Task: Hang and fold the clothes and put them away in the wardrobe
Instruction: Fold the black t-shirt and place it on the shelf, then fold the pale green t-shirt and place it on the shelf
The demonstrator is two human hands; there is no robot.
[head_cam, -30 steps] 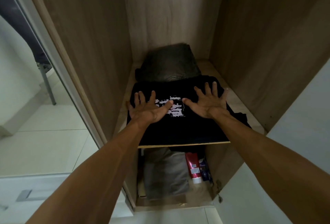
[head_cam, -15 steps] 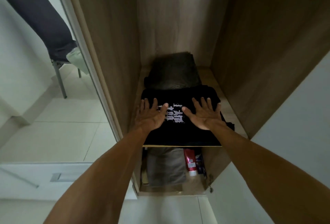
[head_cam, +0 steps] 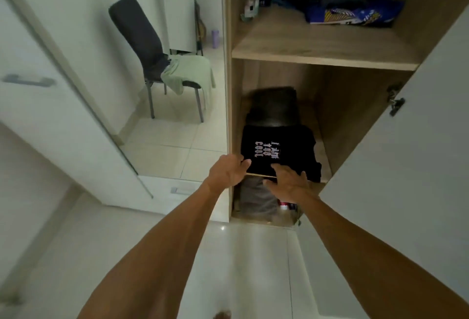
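A folded black T-shirt (head_cam: 281,149) with pale lettering lies on the wardrobe's middle shelf (head_cam: 326,163), in front of another folded dark garment (head_cam: 274,108). My left hand (head_cam: 229,172) is at the shirt's near left corner, fingers loosely bent over the shelf's front edge. My right hand (head_cam: 289,182) rests with relaxed fingers on the shirt's near edge. A pale green garment (head_cam: 187,73) is draped over a dark chair (head_cam: 142,39) to the left.
The upper shelf (head_cam: 317,44) holds small bottles, a blue packet (head_cam: 352,14) and dark clothes. Grey folded cloth (head_cam: 256,199) and a red tube lie on the lowest shelf. A white wardrobe door (head_cam: 406,166) stands open at right; another door (head_cam: 63,105) is left.
Both hands have drawn back from flat on top of the black shirt to its near edge. My head has pulled away and up, bringing the upper shelf and chair into sight.
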